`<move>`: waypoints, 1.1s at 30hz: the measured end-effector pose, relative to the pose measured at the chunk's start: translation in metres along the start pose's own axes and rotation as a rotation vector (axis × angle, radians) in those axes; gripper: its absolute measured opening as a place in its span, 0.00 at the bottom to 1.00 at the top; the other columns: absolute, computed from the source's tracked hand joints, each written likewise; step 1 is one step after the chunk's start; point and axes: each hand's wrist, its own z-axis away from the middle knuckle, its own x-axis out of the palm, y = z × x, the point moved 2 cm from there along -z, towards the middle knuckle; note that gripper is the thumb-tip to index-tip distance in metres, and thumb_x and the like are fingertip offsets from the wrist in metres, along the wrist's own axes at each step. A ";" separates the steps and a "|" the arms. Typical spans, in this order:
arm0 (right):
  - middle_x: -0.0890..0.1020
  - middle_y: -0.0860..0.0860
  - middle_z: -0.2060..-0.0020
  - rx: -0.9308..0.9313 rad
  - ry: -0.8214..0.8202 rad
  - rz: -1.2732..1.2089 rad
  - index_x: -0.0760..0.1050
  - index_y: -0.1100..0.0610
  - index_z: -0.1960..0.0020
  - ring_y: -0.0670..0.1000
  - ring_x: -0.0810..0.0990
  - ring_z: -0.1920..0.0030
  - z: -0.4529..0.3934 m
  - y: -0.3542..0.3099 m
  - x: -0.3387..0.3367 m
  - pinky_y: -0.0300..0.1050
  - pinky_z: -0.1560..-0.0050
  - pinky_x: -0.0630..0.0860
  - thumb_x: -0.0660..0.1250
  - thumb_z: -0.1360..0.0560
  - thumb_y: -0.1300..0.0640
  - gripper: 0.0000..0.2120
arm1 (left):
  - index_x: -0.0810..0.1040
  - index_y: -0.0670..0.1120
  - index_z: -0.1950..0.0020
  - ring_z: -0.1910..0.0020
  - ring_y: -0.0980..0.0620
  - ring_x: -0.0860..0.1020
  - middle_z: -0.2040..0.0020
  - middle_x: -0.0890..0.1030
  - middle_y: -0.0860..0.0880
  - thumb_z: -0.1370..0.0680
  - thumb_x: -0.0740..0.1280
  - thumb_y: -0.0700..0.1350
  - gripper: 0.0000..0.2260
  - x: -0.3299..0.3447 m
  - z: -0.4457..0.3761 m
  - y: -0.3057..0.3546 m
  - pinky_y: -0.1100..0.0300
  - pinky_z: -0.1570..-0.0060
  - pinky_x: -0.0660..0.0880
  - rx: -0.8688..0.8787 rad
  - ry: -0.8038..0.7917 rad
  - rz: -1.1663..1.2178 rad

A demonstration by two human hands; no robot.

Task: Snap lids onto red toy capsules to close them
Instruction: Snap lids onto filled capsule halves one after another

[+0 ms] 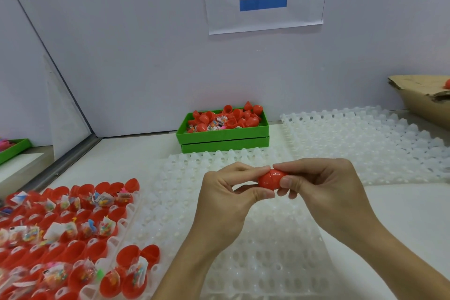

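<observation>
I see my left hand (pixel 227 192) and right hand (pixel 323 182) both pinching one glossy red egg-shaped plastic capsule (pixel 271 178) above the translucent white moulded tray (pixel 267 251).

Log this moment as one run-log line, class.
step: closing | left hand: pinches red capsule | right hand: pinches same | over white tray

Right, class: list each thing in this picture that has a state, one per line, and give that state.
Red capsule: held between both hands, halves together.
Left hand: pinching the capsule's left end.
Right hand: pinching its right end.
Open capsules: unlidded, most with packets of toys inside, in a tray.
Green box: open, holding loose red halves.
White tray: empty under the hands.
</observation>
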 end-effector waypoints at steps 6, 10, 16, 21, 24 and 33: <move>0.85 0.52 0.68 -0.016 0.046 -0.048 0.84 0.53 0.57 0.48 0.83 0.71 -0.001 0.000 0.001 0.34 0.66 0.78 0.71 0.29 0.73 0.16 | 0.86 0.59 0.57 0.56 0.56 0.83 0.58 0.86 0.53 0.33 0.78 0.35 0.18 0.005 0.000 0.000 0.68 0.53 0.78 0.018 0.115 -0.016; 0.85 0.52 0.68 -0.004 0.048 -0.049 0.84 0.53 0.58 0.49 0.83 0.71 -0.002 0.000 -0.001 0.36 0.66 0.79 0.71 0.30 0.74 0.16 | 0.86 0.60 0.58 0.56 0.56 0.84 0.58 0.86 0.53 0.33 0.78 0.36 0.18 0.006 0.001 0.000 0.68 0.53 0.78 0.020 0.119 -0.006; 0.86 0.51 0.68 -0.002 0.039 -0.035 0.84 0.53 0.58 0.50 0.83 0.70 -0.002 -0.001 -0.002 0.35 0.65 0.79 0.72 0.31 0.74 0.17 | 0.86 0.60 0.56 0.55 0.57 0.84 0.57 0.86 0.53 0.35 0.78 0.43 0.13 0.005 0.002 0.002 0.69 0.53 0.77 0.031 0.096 -0.023; 0.85 0.53 0.69 -0.002 0.034 -0.048 0.84 0.53 0.59 0.49 0.83 0.71 0.000 -0.001 0.000 0.35 0.66 0.78 0.71 0.31 0.75 0.17 | 0.85 0.57 0.54 0.55 0.59 0.83 0.57 0.85 0.55 0.36 0.77 0.45 0.13 0.004 0.002 0.002 0.72 0.55 0.76 0.030 0.096 -0.061; 0.85 0.52 0.70 0.000 0.032 -0.049 0.84 0.53 0.60 0.48 0.82 0.72 0.001 0.000 0.003 0.35 0.67 0.78 0.71 0.30 0.76 0.18 | 0.86 0.54 0.54 0.56 0.59 0.82 0.58 0.85 0.54 0.34 0.78 0.35 0.16 0.005 0.001 -0.001 0.71 0.56 0.77 0.013 0.106 -0.051; 0.83 0.54 0.72 0.034 0.029 -0.033 0.84 0.55 0.63 0.49 0.81 0.73 0.003 0.007 0.006 0.34 0.69 0.75 0.72 0.32 0.76 0.16 | 0.87 0.49 0.54 0.58 0.57 0.82 0.61 0.84 0.52 0.32 0.74 0.27 0.18 0.006 0.003 -0.007 0.67 0.56 0.79 0.016 0.137 -0.132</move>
